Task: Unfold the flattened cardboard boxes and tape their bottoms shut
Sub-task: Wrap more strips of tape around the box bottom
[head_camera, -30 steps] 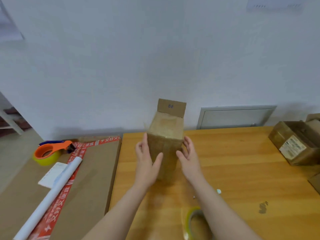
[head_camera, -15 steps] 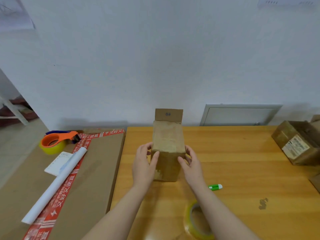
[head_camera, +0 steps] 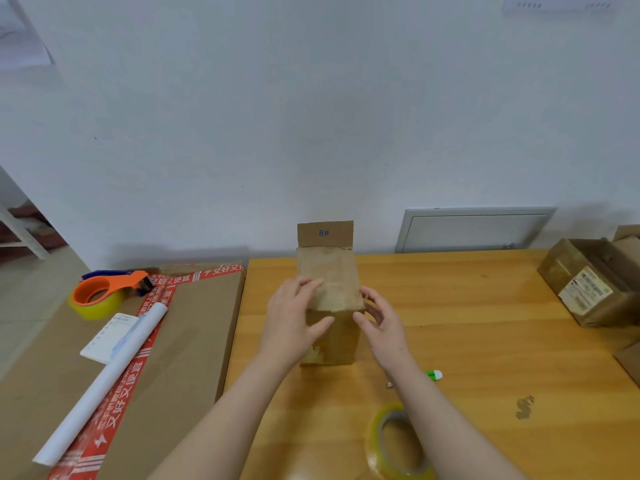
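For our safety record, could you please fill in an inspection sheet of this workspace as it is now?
Surface: wooden table, one dark stain.
Job's things: cardboard box upright, its "8#" flap raised behind; tape roll near front edge.
Clutter: small green-tipped item; tape dispenser, paper roll, notepad on flat carton; labelled open box at right.
Grippers: left hand flat on box top, thumb on front; right hand beside box, fingers relaxed.
Cables: nothing seen.
Surroundings: white wall, grey panel.

box flap (head_camera: 325, 233): "8#" in blue
red tape (head_camera: 122, 393) on carton (head_camera: 194, 334): white characters, probably "又好又便宜", repeated
sticker (head_camera: 585, 289) on side box (head_camera: 554, 271): print too blurred to read
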